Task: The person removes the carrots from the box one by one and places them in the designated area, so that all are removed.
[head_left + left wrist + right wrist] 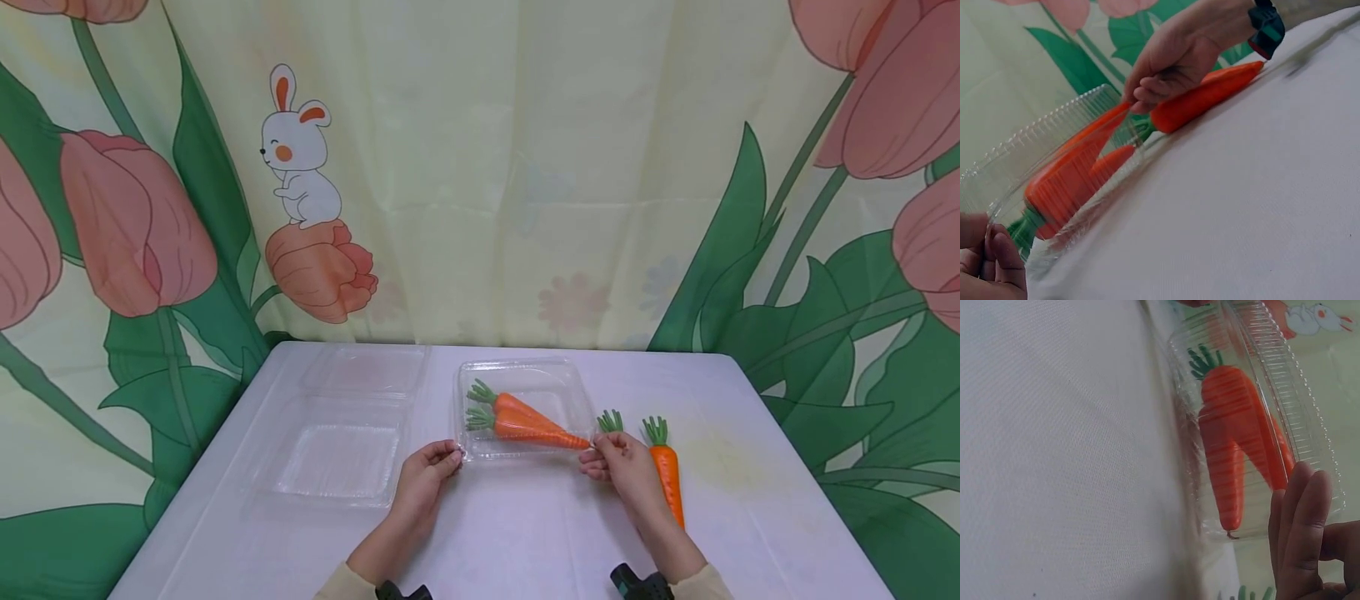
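In the head view a clear plastic container point(573, 385) stands mid-table, holding two orange carrots with green tops. My left hand point(429, 477) pinches its near left corner between thumb and fingers. The nearer carrot point(525, 427) slants across the container, its tip over the near right rim. My right hand point(621, 467) pinches that tip. Beside it, the other carrot point(513, 402) lies partly covered; its tip shows low through the clear wall in the right wrist view. To the right of the right hand lies another carrot point(667, 479), and a green carrot top point(610, 421) shows behind the hand.
On the left of the white-covered table point(510, 533) lies an opened clear plastic clamshell box point(337, 462), its lid part toward the back. A curtain point(465, 167) printed with tulips and a rabbit hangs behind the table's far edge.
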Motion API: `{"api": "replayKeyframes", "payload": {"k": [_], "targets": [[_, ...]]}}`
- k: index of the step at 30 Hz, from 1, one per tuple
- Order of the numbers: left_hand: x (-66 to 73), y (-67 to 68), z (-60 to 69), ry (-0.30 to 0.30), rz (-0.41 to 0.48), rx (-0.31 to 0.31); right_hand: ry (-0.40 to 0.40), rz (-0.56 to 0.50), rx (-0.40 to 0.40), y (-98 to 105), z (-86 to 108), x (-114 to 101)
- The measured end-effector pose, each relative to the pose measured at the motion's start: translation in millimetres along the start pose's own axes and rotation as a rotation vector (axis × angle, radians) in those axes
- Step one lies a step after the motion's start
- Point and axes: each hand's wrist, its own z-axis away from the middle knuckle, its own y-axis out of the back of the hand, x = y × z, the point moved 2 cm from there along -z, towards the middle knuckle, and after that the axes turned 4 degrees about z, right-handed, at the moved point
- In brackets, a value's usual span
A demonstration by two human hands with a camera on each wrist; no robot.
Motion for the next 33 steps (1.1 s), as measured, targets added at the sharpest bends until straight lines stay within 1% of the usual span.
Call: {"api": "replayKeyframes", "payload": {"k": [4, 7, 13, 15, 19, 21, 23, 27, 29, 30, 31, 33], "targets": [[-2.6, 0.6, -0.4, -0.002, 0.052, 0.010, 0.002, 0.008, 0.004, 0, 0.0, -2], [-3.1, 0.3, -0.6, -0.016, 0.080, 0.020, 0.006, 0.011, 0.005, -1, -0.1, -3], [-4.2, -0.3, -2.9, -0.005, 0.087, 0.033, 0.011, 0.013, 0.005, 0, -0.6, -2], [-5.4, -0.3, -3.3, -0.002, 0.087, 0.022, 0.017, 0.019, 0.005, 1, -1.2, -2], [-7.9, -1.2, -2.7, 0.012, 0.077, -0.008, 0.025, 0.023, 0.009, 2, -2.8, -2], [-8.3, -1.9, -2.5, 0.010, 0.065, -0.010, 0.020, 0.026, 0.006, 2, -3.4, -2], [-6.2, -3.6, -1.6, -0.004, 0.038, 0.002, 0.019, 0.026, -0.003, 2, -3.7, -2], [-0.5, -7.3, -0.8, -0.061, -0.081, 0.004, 0.023, 0.027, -0.008, 4, -3.8, -3], [1.8, -8.3, 0.2, -0.067, -0.129, 0.010, 0.023, 0.033, -0.008, 6, -3.1, -3], [2.2, -8.3, 0.3, -0.062, -0.132, 0.009, 0.021, 0.036, -0.012, 6, -2.4, -3], [2.8, -8.2, 0.7, -0.049, -0.116, 0.012, 0.014, 0.040, -0.015, 6, -1.4, -2], [2.9, -7.4, 0.3, -0.017, -0.066, 0.014, 0.010, 0.048, -0.025, 5, 0.6, -1]]}}
